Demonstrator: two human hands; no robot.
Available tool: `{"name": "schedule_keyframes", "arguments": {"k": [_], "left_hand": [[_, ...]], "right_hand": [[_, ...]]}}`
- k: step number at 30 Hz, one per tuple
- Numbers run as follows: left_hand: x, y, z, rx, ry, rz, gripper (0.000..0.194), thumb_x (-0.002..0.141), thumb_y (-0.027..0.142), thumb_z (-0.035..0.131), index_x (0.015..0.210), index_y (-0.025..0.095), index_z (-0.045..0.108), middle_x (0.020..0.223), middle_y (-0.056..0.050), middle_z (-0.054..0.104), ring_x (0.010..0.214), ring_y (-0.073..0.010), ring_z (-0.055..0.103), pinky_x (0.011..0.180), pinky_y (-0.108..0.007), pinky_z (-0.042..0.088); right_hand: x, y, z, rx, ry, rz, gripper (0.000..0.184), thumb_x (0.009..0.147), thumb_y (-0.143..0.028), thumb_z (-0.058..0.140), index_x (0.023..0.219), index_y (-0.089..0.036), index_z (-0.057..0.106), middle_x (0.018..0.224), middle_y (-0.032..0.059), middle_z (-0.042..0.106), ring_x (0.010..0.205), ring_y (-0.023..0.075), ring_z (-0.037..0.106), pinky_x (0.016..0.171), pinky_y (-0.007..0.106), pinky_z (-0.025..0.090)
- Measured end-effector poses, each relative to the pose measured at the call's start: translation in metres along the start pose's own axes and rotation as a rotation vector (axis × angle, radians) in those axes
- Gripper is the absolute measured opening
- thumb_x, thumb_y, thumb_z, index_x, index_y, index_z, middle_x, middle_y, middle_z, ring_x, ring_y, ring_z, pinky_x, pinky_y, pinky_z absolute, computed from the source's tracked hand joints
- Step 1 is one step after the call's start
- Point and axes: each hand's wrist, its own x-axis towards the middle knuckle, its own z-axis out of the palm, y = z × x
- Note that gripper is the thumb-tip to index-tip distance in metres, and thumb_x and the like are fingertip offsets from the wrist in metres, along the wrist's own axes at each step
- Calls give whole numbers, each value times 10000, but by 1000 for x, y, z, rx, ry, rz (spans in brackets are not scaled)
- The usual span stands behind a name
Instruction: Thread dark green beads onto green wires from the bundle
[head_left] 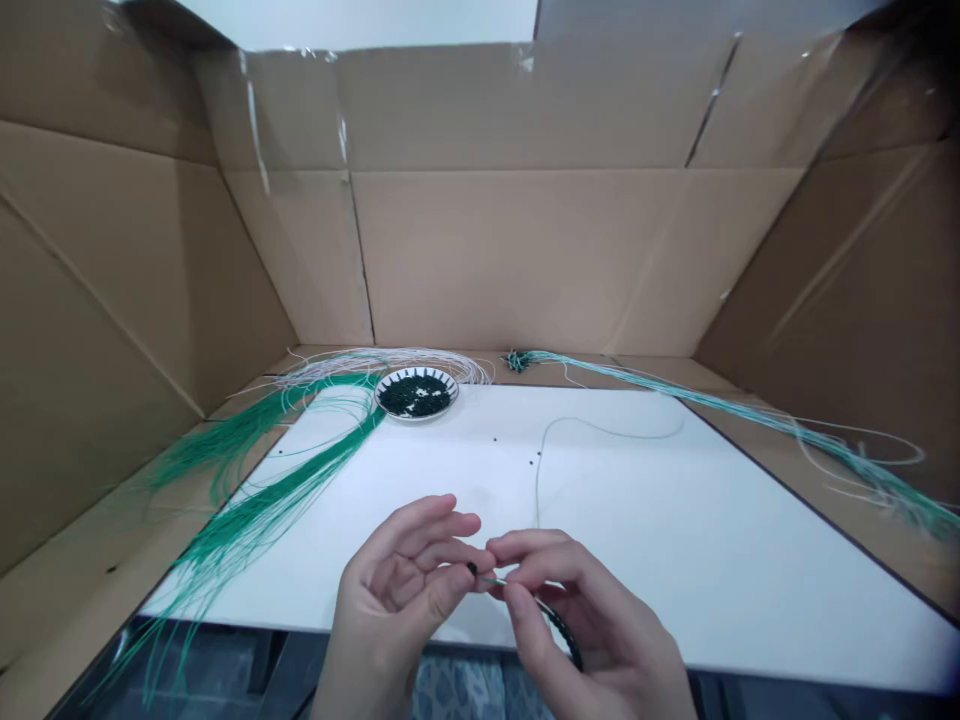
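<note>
My left hand [405, 580] pinches a small dark bead [472, 568] between thumb and forefinger, above the near edge of the white board [675, 520]. My right hand [577, 620] meets it fingertip to fingertip, pinching the end of a thin cord [537, 480]. That cord runs up across the board and curves off to the right. A strung length of dark beads [564, 630] loops under my right palm. Farther back stands a small patterned dish [417, 393] filled with dark green beads.
Bundles of green cord [247, 510] fan over the left side; another green bundle [750, 412] trails along the right. Pale cords [390, 358] lie behind the dish. A few loose beads [529, 462] dot the board. Cardboard walls [525, 260] enclose the work area.
</note>
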Motion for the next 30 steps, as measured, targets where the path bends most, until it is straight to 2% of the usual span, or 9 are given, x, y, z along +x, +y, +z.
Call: {"name": "schedule_keyframes", "arguments": {"k": [8,13,18,22,30], "left_hand": [[-8,-5,3,-42,-43,-95,346,496,224,1047,779,238,848,787,15,836,632,-103,759,604,-98,618],[-9,-4,4,-14,-46,-85,354,479,229,1052,764,239,842,754,27,820,638,-98,759,648,-101,626],[-10,-4,3,-11,-56,-91,341,484,212,1050,747,231,834,721,31,803,629,-104,764,622,-95,625],[-10,-5,0,39,-71,-46,306,525,223,1036,754,255,835,733,39,806,646,-117,778,625,-103,632],[-10,-7,-9,232,-116,163,306,671,162,943,909,307,816,749,42,808,681,-167,791,627,-184,663]], "right_hand": [[-12,-12,2,-75,97,-95,263,799,-8,635,770,-258,711,839,-41,812,794,106,780,727,120,616],[-13,-13,0,-118,89,-115,234,808,-27,649,777,-250,714,862,-17,828,811,142,804,709,154,639],[-16,-13,-3,-105,79,-93,229,797,-19,658,776,-241,713,916,11,843,821,172,819,709,184,652],[-16,-15,-2,-120,90,-105,230,800,-28,653,772,-245,723,909,12,848,799,170,818,707,188,655],[-16,-15,-4,-152,62,-75,232,792,-31,640,771,-253,707,906,-6,849,799,149,817,709,155,642]]}}
